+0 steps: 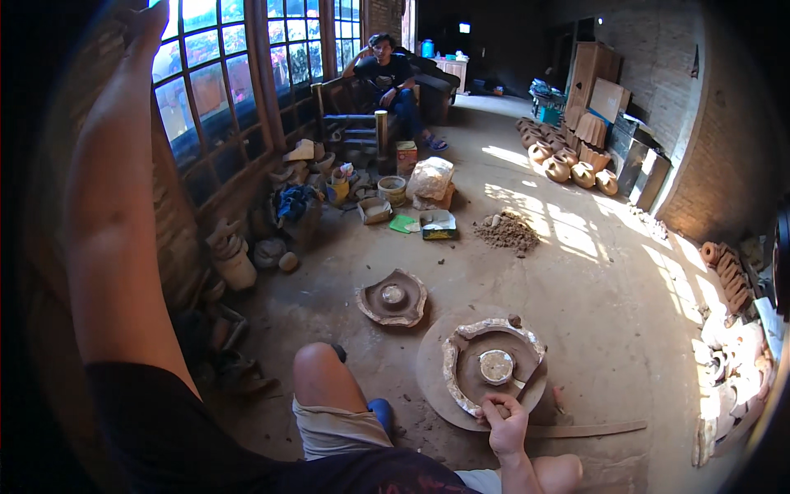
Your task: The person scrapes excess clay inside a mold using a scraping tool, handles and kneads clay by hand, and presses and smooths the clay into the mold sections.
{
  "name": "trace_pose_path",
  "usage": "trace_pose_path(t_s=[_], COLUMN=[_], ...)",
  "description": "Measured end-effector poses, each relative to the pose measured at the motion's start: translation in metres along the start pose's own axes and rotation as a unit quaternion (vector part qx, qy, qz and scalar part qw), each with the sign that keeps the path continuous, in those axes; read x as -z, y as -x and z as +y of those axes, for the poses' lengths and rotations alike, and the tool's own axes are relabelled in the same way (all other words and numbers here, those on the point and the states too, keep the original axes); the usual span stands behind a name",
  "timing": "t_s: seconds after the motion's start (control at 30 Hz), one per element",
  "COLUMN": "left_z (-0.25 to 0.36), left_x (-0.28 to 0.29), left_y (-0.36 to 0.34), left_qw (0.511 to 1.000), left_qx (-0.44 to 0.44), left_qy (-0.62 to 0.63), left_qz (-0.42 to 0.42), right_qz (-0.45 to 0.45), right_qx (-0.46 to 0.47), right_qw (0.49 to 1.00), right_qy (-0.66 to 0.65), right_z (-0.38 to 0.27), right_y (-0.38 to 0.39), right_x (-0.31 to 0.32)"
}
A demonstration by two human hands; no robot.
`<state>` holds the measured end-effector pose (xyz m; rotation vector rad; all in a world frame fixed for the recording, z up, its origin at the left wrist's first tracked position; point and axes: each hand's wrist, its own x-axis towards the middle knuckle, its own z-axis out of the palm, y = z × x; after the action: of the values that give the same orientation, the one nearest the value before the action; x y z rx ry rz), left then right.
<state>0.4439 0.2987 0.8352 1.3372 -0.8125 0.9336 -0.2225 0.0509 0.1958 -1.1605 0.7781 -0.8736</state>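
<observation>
My right hand (504,416) is closed at the near rim of a round, clay-smeared plaster mould (451,362). From its fingers a thin dark strip (532,375) seems to run up along the mould's right inner side; its kind is unclear. A pale round disc (496,367) sits at the middle of the mould. Under the mould lies a broad flat round board (429,375). My left arm is raised high on the left, and my left hand (141,26) reaches the top edge beside the window, its fingers mostly cut off.
A second clay-coated mould (393,298) lies ahead on the floor. A wooden slat (588,429) rests right of the board. Beyond are a clay heap (508,233), a box (438,224) and a bucket (392,190). Clay pots (557,169) line the right; a person (387,78) sits on a bench.
</observation>
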Motion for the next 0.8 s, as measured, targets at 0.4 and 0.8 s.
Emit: trace_pose_path(t_s=[0.4, 0.8], left_z=[-0.012, 0.001], left_x=[-0.013, -0.091], left_y=[0.036, 0.145], left_qw=[0.998, 0.963], left_qx=[0.017, -0.064], left_qy=[-0.055, -0.212], left_qz=[0.002, -0.154], right_qz=[-0.058, 0.078], right_qx=[0.067, 0.009], right_qw=[0.992, 0.992], right_qy=[0.086, -0.098], right_z=[0.017, -0.017], right_y=[-0.008, -0.033], right_x=[0.015, 0.014])
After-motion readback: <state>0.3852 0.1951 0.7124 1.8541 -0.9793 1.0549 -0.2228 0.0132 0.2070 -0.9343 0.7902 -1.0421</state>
